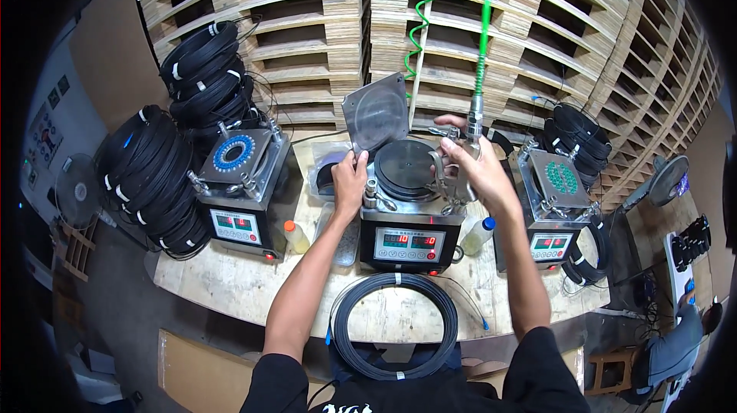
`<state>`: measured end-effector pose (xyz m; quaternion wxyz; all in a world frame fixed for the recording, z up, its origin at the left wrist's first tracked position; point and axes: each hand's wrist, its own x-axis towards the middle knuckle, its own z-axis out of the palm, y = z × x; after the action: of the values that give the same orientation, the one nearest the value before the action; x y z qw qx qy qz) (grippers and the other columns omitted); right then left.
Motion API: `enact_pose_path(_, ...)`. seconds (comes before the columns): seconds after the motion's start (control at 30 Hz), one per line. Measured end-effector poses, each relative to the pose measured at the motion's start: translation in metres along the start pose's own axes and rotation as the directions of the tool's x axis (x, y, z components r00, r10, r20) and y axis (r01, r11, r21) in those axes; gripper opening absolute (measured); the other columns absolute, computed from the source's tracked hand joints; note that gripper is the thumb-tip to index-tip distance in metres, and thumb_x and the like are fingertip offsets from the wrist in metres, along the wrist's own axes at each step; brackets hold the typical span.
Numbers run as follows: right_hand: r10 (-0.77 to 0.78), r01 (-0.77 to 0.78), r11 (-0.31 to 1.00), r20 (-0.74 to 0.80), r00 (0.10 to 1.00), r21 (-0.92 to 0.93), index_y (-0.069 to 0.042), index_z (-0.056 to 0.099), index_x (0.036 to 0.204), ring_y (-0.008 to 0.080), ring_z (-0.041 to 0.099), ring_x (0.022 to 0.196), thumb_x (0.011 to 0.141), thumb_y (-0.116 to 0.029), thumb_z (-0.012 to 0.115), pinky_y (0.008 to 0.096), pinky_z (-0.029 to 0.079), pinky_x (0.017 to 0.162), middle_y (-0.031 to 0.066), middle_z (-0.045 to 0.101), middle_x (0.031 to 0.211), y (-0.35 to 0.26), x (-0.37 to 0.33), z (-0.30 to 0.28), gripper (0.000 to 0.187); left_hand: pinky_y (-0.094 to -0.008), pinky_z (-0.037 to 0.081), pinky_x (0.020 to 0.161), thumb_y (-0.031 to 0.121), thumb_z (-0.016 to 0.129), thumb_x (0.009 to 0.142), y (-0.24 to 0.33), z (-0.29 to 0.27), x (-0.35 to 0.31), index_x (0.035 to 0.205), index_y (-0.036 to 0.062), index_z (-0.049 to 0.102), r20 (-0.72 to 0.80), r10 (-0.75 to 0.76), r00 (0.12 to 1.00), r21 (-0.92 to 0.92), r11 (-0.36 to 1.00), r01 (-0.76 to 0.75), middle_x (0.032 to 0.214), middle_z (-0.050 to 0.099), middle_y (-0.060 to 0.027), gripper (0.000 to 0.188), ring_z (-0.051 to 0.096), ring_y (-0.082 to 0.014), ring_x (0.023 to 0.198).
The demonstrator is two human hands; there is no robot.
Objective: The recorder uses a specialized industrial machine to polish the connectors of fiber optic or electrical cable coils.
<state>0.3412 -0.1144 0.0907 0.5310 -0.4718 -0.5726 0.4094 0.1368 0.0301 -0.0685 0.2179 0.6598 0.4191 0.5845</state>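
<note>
A square grey metal plate (378, 115) stands tilted up at the back left of the middle polishing machine (411, 238). My left hand (351, 181) is closed on the plate's lower corner. Over the machine's right side, my right hand (477, 166) is wrapped round a metal air blow gun (470, 137), whose green hose (484, 37) runs upward. Between my hands lies the machine's round dark disc (407, 165), uncovered, with metal clamps (371, 190) beside it. The blow gun's nozzle is hard to make out among the metal parts and fingers.
A coiled black cable (347, 328) lies at the table's front edge. Similar machines stand left (244, 206) and right (546, 221). Two small bottles, orange-capped (295, 238) and blue-capped (479, 236), flank the middle machine. Cable coils (146, 175) pile up at left; a person (675, 344) sits far right.
</note>
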Motion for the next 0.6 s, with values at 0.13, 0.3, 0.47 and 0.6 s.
enact_pose_path(0.13,-0.102,0.114,0.993,-0.294,0.95,0.023,-0.007,0.066,0.119,0.0085,0.058,0.071,0.098,-0.016,0.061,0.0247,0.049,0.067,-0.0012,0.058,0.079,0.02,-0.014,0.026,0.024,-0.0435,0.041,0.053,0.023,0.061,0.099,0.007,-0.001,0.001,0.082,-0.0083,0.057,0.0,-0.01,1.0,-0.01,1.0,0.01,0.066,0.056,-0.0267,0.036,0.056,-0.0424,0.057)
enact_pose_path(0.3,-0.198,0.204,0.979,-0.382,0.903,-0.025,-0.003,0.069,0.109,0.0061,0.054,0.066,0.097,-0.008,0.054,0.0233,0.044,0.06,-0.0014,0.06,0.075,0.029,-0.02,0.049,0.02,-0.0387,0.047,0.063,0.026,0.061,0.099,0.002,-0.001,0.002,0.095,-0.0062,0.065,0.059,-0.078,0.995,0.091,0.993,0.072,0.078,0.068,-0.0236,0.033,0.067,-0.029,0.066)
enact_pose_path(0.47,-0.197,0.151,0.979,-0.426,0.883,-0.138,-0.001,0.071,0.106,0.004,0.047,0.064,0.095,-0.006,0.052,0.0226,0.037,0.058,-0.0034,0.055,0.072,0.019,-0.022,0.043,0.023,-0.039,0.048,0.064,0.026,0.061,0.099,-0.001,-0.002,0.002,0.094,-0.0062,0.064,0.047,-0.074,0.996,0.074,0.995,0.07,0.078,0.067,-0.0238,0.033,0.066,-0.0298,0.067)
enact_pose_path(0.6,-0.203,0.194,0.979,-0.349,0.915,-0.062,0.0,0.071,0.104,0.0057,0.053,0.066,0.094,-0.007,0.052,0.0228,0.042,0.061,-0.001,0.06,0.076,0.012,-0.021,0.042,0.022,-0.0388,0.048,0.065,0.027,0.06,0.099,0.004,-0.007,0.003,0.098,-0.0072,0.066,0.085,-0.111,0.99,0.149,0.984,0.098,0.08,0.068,-0.0245,0.034,0.066,-0.0297,0.066)
